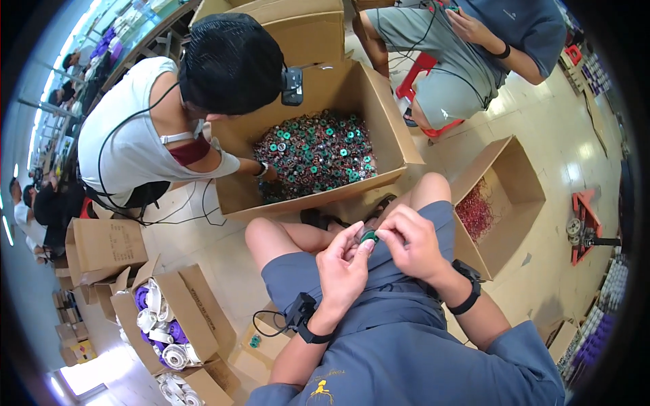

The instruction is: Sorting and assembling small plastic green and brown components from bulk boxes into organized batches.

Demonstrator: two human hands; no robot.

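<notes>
Above my lap, my left hand [344, 267] pinches a small round green part [369, 236] between thumb and fingers. The fingers of my right hand [414, 243] are closed together right at its edge; what they grip is too small to make out. Beyond my knees stands a large cardboard box [318, 201] holding a heap of similar green discs with dark reddish wires [318, 152]. To the right, a smaller cardboard box [511, 210] has thin red wire pieces [475, 211] in it.
A person in a white top [135, 128] reaches into the large box from the left. Another person [467, 61] sits at the far right, holding a small part. Boxes of white and purple rolls [162, 321] stand at lower left. A red metal frame [582, 227] is at right.
</notes>
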